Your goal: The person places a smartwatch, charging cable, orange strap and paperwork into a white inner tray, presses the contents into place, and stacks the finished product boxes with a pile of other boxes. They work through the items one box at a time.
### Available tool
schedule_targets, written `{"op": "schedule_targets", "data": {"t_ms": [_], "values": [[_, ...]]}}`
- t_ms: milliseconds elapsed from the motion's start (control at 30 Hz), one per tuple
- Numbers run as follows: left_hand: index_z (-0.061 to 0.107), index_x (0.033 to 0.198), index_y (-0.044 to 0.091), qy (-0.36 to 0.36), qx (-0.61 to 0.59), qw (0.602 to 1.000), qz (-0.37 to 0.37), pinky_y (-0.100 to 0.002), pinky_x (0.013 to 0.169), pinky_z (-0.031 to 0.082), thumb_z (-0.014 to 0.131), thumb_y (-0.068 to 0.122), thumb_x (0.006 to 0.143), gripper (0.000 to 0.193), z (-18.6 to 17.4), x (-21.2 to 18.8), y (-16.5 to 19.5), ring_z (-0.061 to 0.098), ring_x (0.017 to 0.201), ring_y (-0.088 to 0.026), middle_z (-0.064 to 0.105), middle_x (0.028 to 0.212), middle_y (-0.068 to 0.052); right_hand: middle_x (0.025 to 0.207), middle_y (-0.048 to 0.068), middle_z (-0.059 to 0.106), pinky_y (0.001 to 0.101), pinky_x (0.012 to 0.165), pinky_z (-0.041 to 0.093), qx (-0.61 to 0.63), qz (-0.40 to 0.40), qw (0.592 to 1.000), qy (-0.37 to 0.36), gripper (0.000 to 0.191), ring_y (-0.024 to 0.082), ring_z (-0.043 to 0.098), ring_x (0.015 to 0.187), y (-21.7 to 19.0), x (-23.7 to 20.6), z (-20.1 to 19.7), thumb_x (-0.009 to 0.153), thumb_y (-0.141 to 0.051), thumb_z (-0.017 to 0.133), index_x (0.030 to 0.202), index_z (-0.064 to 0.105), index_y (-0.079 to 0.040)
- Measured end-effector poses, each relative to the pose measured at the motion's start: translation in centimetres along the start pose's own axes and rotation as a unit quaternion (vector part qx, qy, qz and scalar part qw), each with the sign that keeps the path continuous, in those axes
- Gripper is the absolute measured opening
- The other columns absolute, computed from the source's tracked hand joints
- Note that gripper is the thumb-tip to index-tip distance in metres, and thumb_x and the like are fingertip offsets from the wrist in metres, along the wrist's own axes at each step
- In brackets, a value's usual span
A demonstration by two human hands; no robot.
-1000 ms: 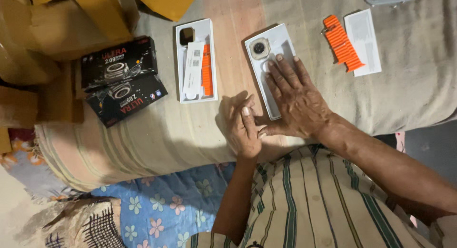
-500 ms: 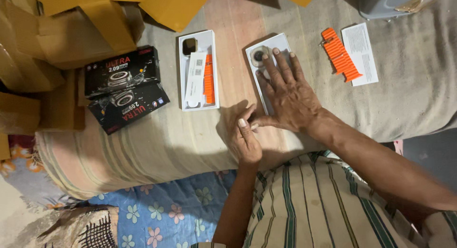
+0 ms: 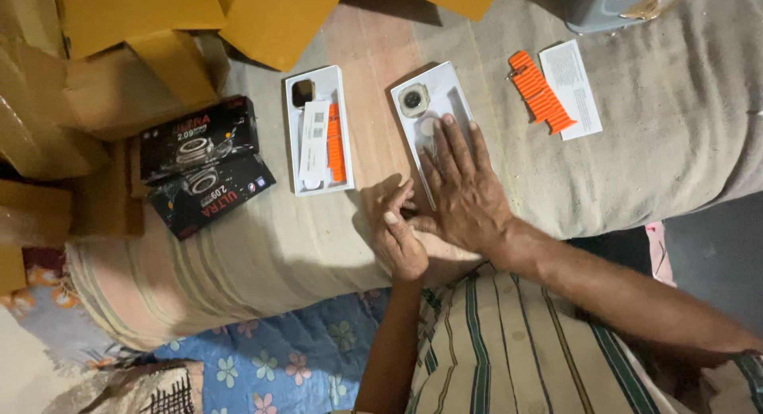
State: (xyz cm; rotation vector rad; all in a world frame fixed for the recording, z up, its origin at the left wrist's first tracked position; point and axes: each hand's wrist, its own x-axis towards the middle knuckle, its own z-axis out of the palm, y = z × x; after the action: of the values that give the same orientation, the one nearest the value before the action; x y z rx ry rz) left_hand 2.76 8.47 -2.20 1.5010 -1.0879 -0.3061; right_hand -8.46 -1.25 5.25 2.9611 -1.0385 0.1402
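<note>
Now, far left: two black boxes (image 3: 203, 164) on the bed cover (image 3: 675, 144). Next, a white tray (image 3: 319, 131) w/ orange strap. Centre: left hand (image 3: 400, 235), fingers curled, pressing the near edge of tray no. 2 (image 3: 433, 104); right hand (image 3: 463, 190) flat, fingers spread, over it. Far right: loose strap (image 3: 540, 91) beside a leaflet (image 3: 571, 88).

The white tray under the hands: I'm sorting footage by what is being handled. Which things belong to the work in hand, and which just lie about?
In hand:
- right hand, flat on the white tray
- left hand, at that tray's near edge
- watch body in that tray

Lying about:
- second tray with orange strap
- loose orange strap
- leaflet
- two black boxes
- cardboard pieces
</note>
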Motion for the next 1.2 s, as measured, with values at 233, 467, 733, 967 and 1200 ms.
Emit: {"op": "schedule_targets", "data": {"t_ms": [233, 467, 733, 967, 1200], "values": [[0.069, 0.129, 0.002, -0.001, 0.003, 1.0, -0.011, -0.033, 0.075, 0.054, 0.026, 0.04, 0.115, 0.059, 0.3, 0.4, 0.5, 0.063, 0.089, -0.02, 0.07, 0.112, -0.012, 0.152, 0.038, 0.041, 0.0642, 0.121, 0.008, 0.003, -0.013, 0.999, 0.051, 0.086, 0.052, 0.018, 0.15, -0.8, -3.1, -0.1, 0.094, -0.058, 0.042, 0.148, 0.045, 0.01], [0.069, 0.129, 0.001, -0.002, 0.017, 1.0, -0.016, -0.033, 0.08, 0.054, 0.031, 0.035, 0.116, 0.053, 0.7, 0.5, 0.2, 0.064, 0.092, -0.019, 0.073, 0.116, -0.014, 0.15, 0.037, 0.042, 0.0638, 0.12, 0.008, -0.007, -0.023, 1.0, 0.016, 0.079, 0.051, 0.018, 0.15, -0.5, -2.7, 0.6, 0.095, -0.05, 0.042, 0.145, 0.046, 0.011], [0.071, 0.128, -0.001, 0.006, -0.035, 0.992, -0.12, -0.036, 0.078, 0.053, 0.035, 0.027, 0.113, 0.048, 0.6, 0.3, 0.9, 0.062, 0.088, -0.022, 0.069, 0.109, -0.016, 0.152, 0.027, 0.044, 0.06, 0.123, 0.008, 0.04, -0.108, 0.993, 0.008, 0.084, 0.042, 0.017, 0.153, 3.1, -3.9, 0.5, 0.088, -0.065, 0.048, 0.138, 0.055, 0.002], [0.065, 0.133, -0.001, -0.007, 0.079, 0.997, 0.008, -0.042, 0.104, 0.052, 0.039, 0.023, 0.114, 0.041, 0.9, 0.3, 3.1, 0.064, 0.118, -0.031, 0.067, 0.125, -0.017, 0.15, 0.024, 0.046, 0.0559, 0.126, 0.012, 0.133, -0.121, 0.983, 0.034, 0.083, 0.036, 0.022, 0.152, 7.3, -6.7, -0.9, 0.086, -0.063, 0.05, 0.136, 0.054, 0.002], [0.054, 0.149, 0.004, -0.006, 0.203, 0.977, 0.059, -0.049, 0.122, 0.041, 0.029, 0.041, 0.115, 0.056, 1.5, 4.3, 4.8, 0.053, 0.142, -0.035, 0.054, 0.149, -0.017, 0.157, 0.025, 0.033, 0.0554, 0.123, 0.009, 0.076, -0.052, 0.995, 0.033, 0.111, 0.038, 0.02, 0.151, 4.1, -2.9, -0.5, 0.081, -0.079, 0.04, 0.149, 0.034, 0.008]]}}
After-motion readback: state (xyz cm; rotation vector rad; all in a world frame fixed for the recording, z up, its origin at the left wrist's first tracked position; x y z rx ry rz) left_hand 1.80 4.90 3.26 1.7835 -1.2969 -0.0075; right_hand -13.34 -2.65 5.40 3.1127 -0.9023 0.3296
